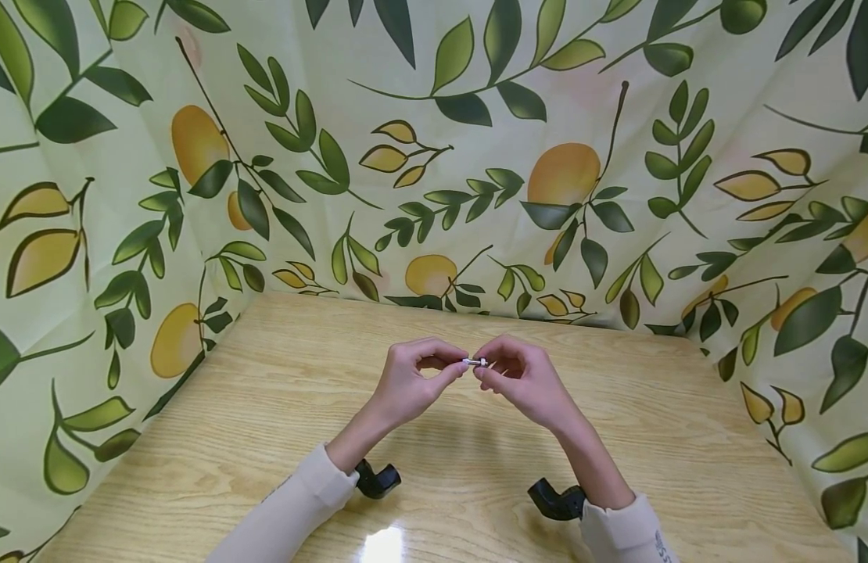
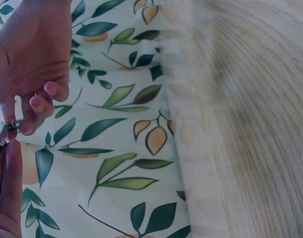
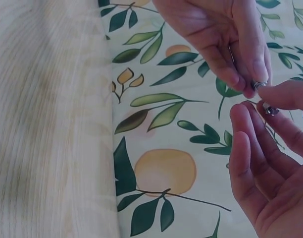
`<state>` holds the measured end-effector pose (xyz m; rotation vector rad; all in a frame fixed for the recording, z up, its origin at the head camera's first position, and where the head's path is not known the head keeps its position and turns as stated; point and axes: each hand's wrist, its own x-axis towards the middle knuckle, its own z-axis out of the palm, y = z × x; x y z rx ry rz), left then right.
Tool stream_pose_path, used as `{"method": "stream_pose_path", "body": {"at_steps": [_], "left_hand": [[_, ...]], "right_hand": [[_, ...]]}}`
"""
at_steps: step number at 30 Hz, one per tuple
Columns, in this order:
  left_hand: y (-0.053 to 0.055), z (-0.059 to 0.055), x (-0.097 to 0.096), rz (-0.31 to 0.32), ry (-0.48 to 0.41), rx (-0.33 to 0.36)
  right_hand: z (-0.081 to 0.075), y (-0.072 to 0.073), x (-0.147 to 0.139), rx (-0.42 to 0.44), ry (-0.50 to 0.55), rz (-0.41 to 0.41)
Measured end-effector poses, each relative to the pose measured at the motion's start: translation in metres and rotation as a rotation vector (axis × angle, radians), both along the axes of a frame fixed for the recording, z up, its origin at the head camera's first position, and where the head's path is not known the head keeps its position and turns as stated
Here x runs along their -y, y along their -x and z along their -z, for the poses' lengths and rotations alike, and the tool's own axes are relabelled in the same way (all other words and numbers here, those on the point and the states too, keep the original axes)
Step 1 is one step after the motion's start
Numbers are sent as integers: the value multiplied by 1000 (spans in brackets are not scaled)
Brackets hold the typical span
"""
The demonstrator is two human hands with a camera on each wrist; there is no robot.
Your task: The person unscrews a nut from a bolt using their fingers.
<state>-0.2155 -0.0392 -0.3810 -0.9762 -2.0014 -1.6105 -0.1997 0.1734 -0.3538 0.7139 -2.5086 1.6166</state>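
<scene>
A small silver metal bolt [image 1: 475, 362] lies level between both hands above the table, with a wider piece, perhaps a nut, toward its right end. My left hand [image 1: 414, 381] pinches its left end between thumb and fingertips. From the other side, my right hand [image 1: 527, 381] pinches the right end with thumb and index finger. In the left wrist view the bolt [image 2: 4, 131] shows a ridged shaft, partly covered by fingers. Metal also glints at a wider end piece [image 3: 271, 110] by the right fingers in the right wrist view.
Beneath the hands is a light wood-grain table [image 1: 300, 336]. A leaf-and-fruit patterned cloth [image 1: 434, 227] rises along its back and sides. Black curved mounts sit at the left wrist [image 1: 378, 480] and right wrist [image 1: 555, 500]. Light reflects off the near tabletop.
</scene>
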Motion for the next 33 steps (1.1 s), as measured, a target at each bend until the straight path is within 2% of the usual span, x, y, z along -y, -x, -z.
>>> {"method": "stream_pose_path", "body": {"at_steps": [6,14,27,33], "left_hand": [[1,0,-1,2,-1,9],[0,0,-1,2,0,7],[0,0,-1,2,4,14],[-1,0,-1,-4,9,10]], "right_hand": [[1,0,0,-14,6,34],[0,0,-2,22,-26,51],[2,1,0,-45,-5,75],[0,1,-1,4,-25,67]]}}
